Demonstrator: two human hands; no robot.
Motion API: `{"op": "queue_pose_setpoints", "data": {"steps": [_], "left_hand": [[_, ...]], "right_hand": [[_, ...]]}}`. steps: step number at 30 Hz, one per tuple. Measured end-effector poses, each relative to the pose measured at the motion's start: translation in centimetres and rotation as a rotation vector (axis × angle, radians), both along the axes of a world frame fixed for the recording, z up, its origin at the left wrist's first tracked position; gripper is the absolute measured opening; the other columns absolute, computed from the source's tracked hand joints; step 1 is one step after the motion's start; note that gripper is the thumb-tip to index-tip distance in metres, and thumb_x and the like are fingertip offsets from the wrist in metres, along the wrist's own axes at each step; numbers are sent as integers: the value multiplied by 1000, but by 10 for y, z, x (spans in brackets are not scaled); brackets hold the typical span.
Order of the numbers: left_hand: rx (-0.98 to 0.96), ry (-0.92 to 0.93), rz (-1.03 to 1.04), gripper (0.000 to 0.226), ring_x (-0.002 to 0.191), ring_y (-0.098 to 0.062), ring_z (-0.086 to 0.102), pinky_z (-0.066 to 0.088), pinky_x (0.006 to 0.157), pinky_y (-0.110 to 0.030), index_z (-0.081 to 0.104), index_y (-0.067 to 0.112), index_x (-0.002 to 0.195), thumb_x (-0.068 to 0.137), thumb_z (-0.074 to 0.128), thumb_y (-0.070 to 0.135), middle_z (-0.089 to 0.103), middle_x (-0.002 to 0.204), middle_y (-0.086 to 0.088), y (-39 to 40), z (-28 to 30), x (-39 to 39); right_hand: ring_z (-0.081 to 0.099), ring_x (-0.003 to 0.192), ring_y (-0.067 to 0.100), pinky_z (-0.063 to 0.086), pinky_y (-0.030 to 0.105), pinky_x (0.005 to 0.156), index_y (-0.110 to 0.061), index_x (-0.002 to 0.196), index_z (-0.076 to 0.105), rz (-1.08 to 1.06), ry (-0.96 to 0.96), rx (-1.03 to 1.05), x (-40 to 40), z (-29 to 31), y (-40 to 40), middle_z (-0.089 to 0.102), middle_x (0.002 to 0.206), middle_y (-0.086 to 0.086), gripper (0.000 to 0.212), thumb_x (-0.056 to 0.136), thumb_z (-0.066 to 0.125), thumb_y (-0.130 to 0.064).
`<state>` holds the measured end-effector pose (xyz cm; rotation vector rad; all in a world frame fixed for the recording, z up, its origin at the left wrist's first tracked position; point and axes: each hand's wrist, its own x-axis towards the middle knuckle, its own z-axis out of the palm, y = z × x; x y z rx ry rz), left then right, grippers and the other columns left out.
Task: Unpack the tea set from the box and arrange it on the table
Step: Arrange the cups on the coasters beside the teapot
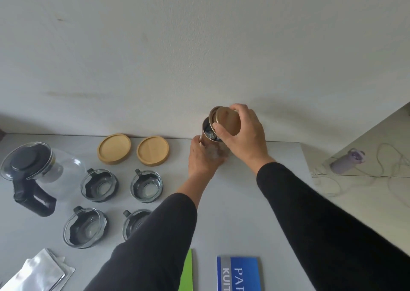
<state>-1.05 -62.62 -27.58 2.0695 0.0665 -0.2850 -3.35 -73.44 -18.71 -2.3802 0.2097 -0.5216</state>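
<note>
A pale grey table (244,213) runs up against a plain white wall (199,46). At the table's far edge the left hand (203,157) wraps its curled fingers around the body of a clear glass jar (214,144), which stands close to the wall. The right hand (244,133) holds a round wooden lid (228,121) tilted over the jar's open mouth, thumb on the near rim and fingers curled over the far side. Left of the jar lie two round wooden coasters (114,148), four glass cups with dark wrapping (98,185) and a glass teapot with a black handle (33,170).
</note>
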Motion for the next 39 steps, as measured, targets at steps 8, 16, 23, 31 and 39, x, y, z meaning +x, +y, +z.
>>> {"op": "queue_pose_setpoints", "data": {"steps": [8, 16, 23, 31, 39], "left_hand": [[452, -32, -227, 57, 141, -22, 27, 24, 114, -31, 27, 11, 144, 90, 46, 2, 19, 154, -2, 47, -25, -57], [692, -115, -455, 61, 147, -14, 11, 19, 115, -31, 17, 13, 150, 94, 40, 4, 9, 159, 0, 74, -27, -79], [536, -60, -406, 44, 129, -28, 42, 33, 105, -35, 35, 12, 142, 99, 40, 15, 28, 152, -1, 78, -4, -83], [281, -547, 107, 30, 108, -20, 57, 44, 90, -32, 62, 14, 113, 91, 43, 20, 58, 118, -1, 123, 16, -121], [256, -161, 654, 29, 107, -19, 46, 35, 93, -30, 49, 15, 121, 92, 46, 13, 45, 125, -2, 197, 18, -150]], "right_hand": [[52, 102, 18, 48, 25, 82, -11, 116, 56, -206, -91, 33, -80, -67, 29, 54, 108, 6, 58, 76, 61, -53], [56, 98, 36, 52, 38, 81, -4, 113, 60, -38, 201, -68, -100, -120, 42, 55, 106, 17, 56, 70, 82, -31], [45, 113, 33, 42, 37, 94, -8, 129, 50, 51, 353, -96, -96, -123, 45, 45, 120, 16, 58, 80, 73, -29], [45, 117, 37, 40, 43, 93, -7, 132, 48, -2, 364, -223, -95, -91, 64, 48, 125, 19, 60, 83, 68, -36], [45, 120, 33, 42, 43, 94, -8, 129, 48, 110, 265, -121, -76, -59, 123, 49, 126, 16, 53, 86, 64, -33]]}}
